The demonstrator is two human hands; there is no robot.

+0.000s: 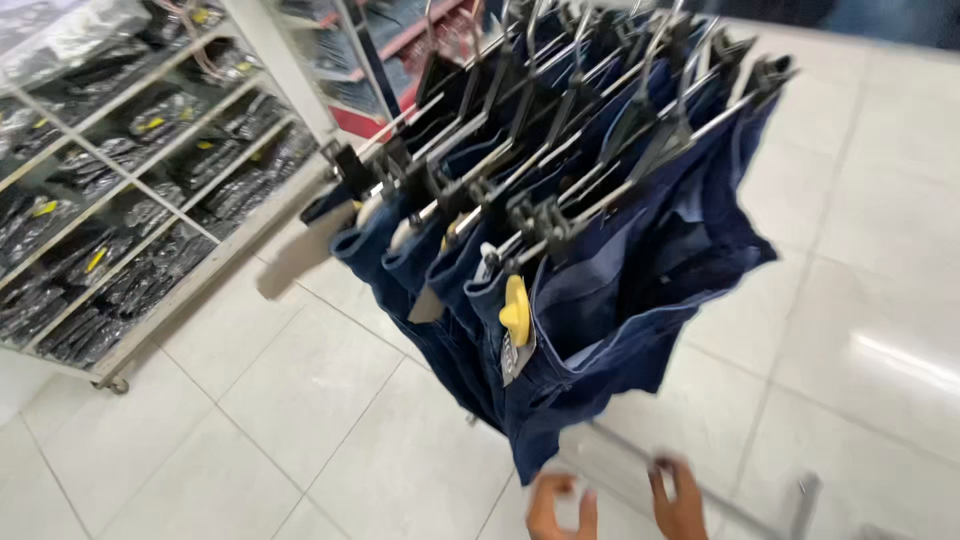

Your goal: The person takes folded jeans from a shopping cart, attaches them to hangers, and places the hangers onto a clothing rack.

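**Desk:** Two bare hands at the bottom edge, nearest the lens. What are they doing?

**Photographer:** Left hand [560, 505] and right hand [678, 500] sit close together just under the lowest hem of the dark blue jeans [600, 300]. Fingers on both are curled upward and loosely apart. Blur and the frame edge hide whether either one grips anything, so I cannot tell. Neither clearly touches the denim.

**Desk:** And the jeans themselves?

**Photographer:** A tight row of them, hung by the waistband from black-and-metal clip hangers [560, 120] on a rail at upper centre. Clipping at the waist lets each pair drop full length, so the front pair's hem ends just above the hands. A yellow security tag [514, 312] is pinned near the front pair's waist, facing outward where it is easy to spot.

**Desk:** Surroundings?

**Photographer:** White floor tiles [330, 400] all round. A wheeled wire shelf unit [150, 200] stands to the left, well apart from the hands, stacked with dark folded goods in clear bags. A thin metal bar [730, 490], likely the rack's base, runs along the floor beside the right hand.
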